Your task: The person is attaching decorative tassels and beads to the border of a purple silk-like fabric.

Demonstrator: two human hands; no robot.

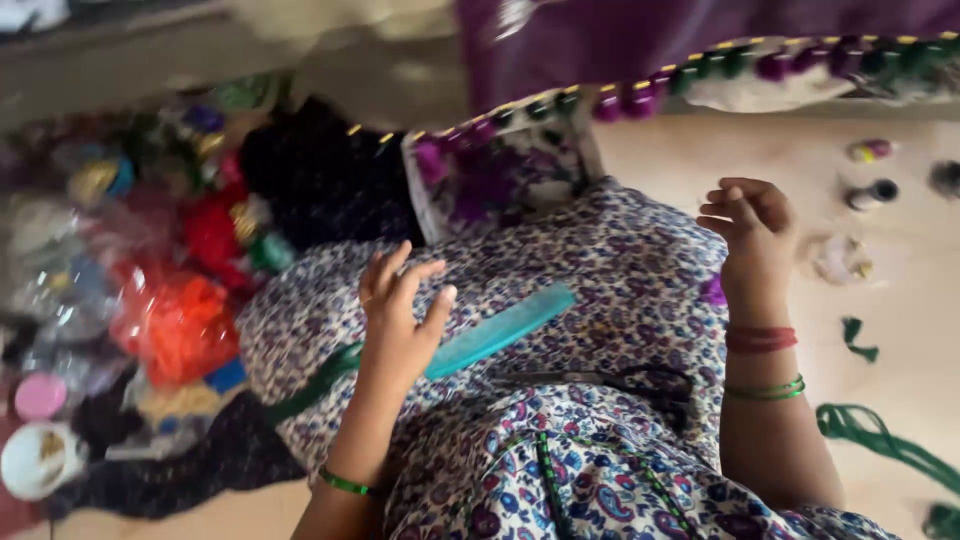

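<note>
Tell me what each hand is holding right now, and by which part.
Nothing. The left hand hovers open above the flat teal plastic ruler; the right hand is loosely curled and empty.

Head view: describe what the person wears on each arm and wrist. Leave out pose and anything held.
Both forearms are bare, with no sleeves showing. The left hand has one thin green bangle at the wrist. The right hand has red bangles near the wrist and green bangles further up the forearm.

A home sewing spot on the floor (800, 150): a heap of bright craft bags (150, 250), small thread spools (872, 193), green cord (880, 435) and a purple cloth with pompom trim (700, 65)
</note>
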